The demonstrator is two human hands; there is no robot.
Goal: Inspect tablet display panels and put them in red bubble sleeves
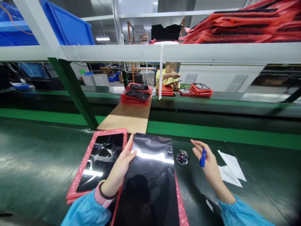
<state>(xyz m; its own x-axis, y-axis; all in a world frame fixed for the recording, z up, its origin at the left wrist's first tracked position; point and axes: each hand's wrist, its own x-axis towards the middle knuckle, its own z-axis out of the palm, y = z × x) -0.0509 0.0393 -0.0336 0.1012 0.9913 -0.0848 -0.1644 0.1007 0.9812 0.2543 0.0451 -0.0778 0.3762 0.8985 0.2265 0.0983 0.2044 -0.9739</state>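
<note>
My left hand (121,168) grips the upper left edge of a glossy black flat panel (152,182), its thumb on the top face. Red bubble wrap (180,201) shows under the panel's right side. To the left lies another dark glossy panel (103,158) on a pink-red bubble-wrap sleeve (81,175). My right hand (205,158) is raised to the right of the panel, touching neither it nor the bench. A blue pen-like piece (203,158) sticks out between its curled fingers. Between panel and right hand sits a small round, shiny, clear-and-dark item (182,157) whose kind I cannot make out.
White paper pieces (229,169) lie on the green bench (265,175) at right. Ahead, a wooden board (131,114) bears stacked red-wrapped panels (136,94). A green post (72,91) and overhead shelf (141,53) stand close. Across, a person in yellow (160,77) handles a panel.
</note>
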